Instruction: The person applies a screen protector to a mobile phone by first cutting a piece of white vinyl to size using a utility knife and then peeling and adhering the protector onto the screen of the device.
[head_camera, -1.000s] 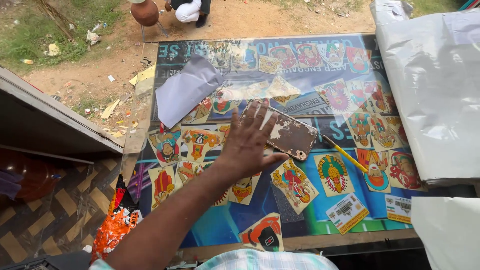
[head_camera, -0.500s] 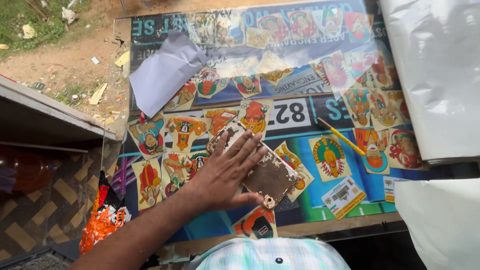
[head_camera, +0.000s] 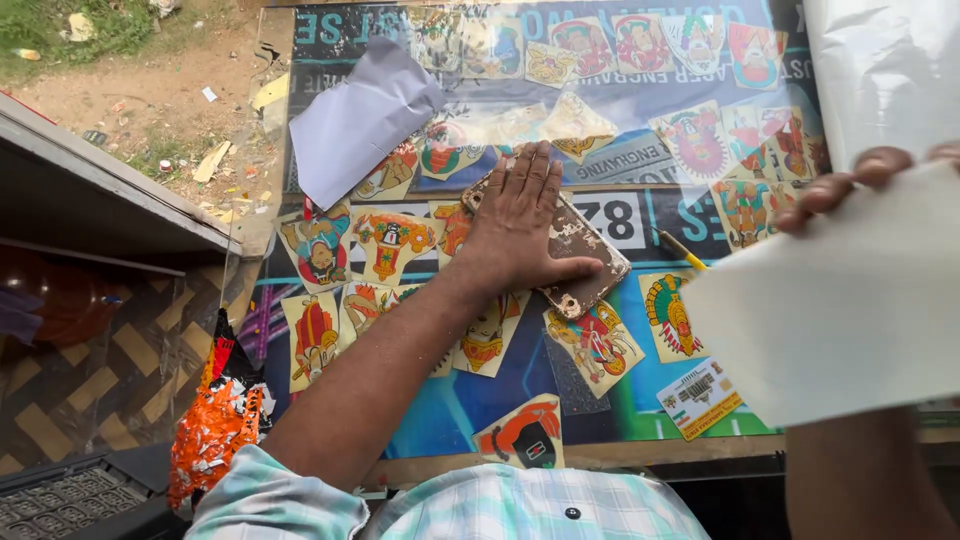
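Left hand (head_camera: 520, 225) lies flat, palm down, fingers spread, pressing on a worn phone (head_camera: 580, 262) with a scuffed brown back; not gripping it, just holding it down. Phone sits tilted on the glass counter (head_camera: 480, 395), near its middle, lower-right end sticking out past the thumb (camera hole visible at that corner). Right hand (head_camera: 860, 180) is at the right edge, only fingertips showing, curled over the top edge of a white sheet (head_camera: 830, 310) and pinching it; sheet is held up off the counter and covers the counter's right side. Under the glass: many colourful stickers (head_camera: 390, 245) laid out around the phone. A yellow pencil (head_camera: 683, 250) lies just right of the phone, partly under the white sheet. A folded grey paper (head_camera: 360, 120) rests at the counter's upper left, well apart from the phone. An orange wrapper (head_camera: 215, 420) hangs off the left side, beside the forearm.
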